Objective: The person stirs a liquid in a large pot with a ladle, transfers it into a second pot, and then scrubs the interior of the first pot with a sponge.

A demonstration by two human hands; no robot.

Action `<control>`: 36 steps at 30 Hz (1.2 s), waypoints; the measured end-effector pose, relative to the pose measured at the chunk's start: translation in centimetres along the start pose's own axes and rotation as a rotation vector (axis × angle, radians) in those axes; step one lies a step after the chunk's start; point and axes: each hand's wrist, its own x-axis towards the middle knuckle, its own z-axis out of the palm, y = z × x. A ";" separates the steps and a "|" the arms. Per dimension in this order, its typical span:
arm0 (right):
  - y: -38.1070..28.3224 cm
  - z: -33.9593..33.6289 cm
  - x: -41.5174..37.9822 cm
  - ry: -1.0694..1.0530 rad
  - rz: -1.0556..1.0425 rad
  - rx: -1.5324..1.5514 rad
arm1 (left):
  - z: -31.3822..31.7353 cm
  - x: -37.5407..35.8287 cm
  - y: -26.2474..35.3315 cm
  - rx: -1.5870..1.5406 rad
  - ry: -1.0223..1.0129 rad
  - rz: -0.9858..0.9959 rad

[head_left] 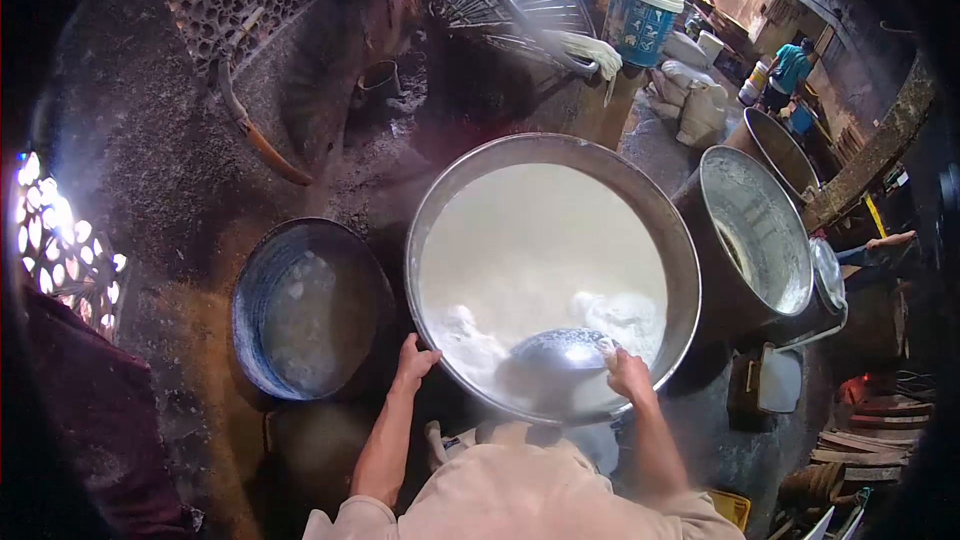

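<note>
A large round metal vat (688, 240) stands right in front of me, holding cloudy white liquid (540, 230). White foam (465, 340) lies on the liquid along the near side. My left hand (415, 365) is closed on the vat's rim at the near left. Over the near right part of the vat, my right hand (628, 375) grips a shiny metal bowl (562, 348) by its edge. The bowl is tilted and sits low in the foamy liquid, so its lower side is hidden.
A dark basin (245, 330) with murky liquid sits left of the vat. Right of it stand a tall metal drum (715, 230) and another drum (745, 140). A lidded blue bucket (640, 30) is behind. A person (787, 75) bends far back. Firewood (870, 440) lies at right.
</note>
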 end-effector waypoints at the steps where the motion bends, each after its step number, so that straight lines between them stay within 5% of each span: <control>1: 1.0 -0.4 -0.2 -0.009 -0.004 0.008 | 0.2 0.6 -0.8 -0.041 0.008 0.008; 14: 11.1 -11.7 -3.0 -0.001 -0.072 0.031 | 1.6 -0.6 -1.0 -0.169 0.160 -0.046; 18: 12.8 -15.9 -3.5 0.046 -0.058 0.306 | 2.2 -2.3 1.1 -0.125 0.225 -0.028; 20: 15.8 -12.9 -0.6 0.466 -0.389 0.250 | 2.7 -3.1 2.2 -0.062 0.245 -0.007; 21: 15.3 -11.9 0.6 0.489 -0.262 0.329 | 2.9 -3.3 2.5 -0.066 0.274 -0.004; 24: 13.5 -7.8 4.6 0.506 0.086 0.298 | 2.8 -1.4 -0.8 -0.080 0.299 0.013; 26: 12.7 -6.5 5.8 0.452 0.138 0.310 | 3.0 -0.6 -1.5 -0.103 0.302 0.031; 36: 12.4 4.1 6.0 0.443 -0.091 0.480 | 2.3 -0.6 -1.4 -0.082 0.229 -0.017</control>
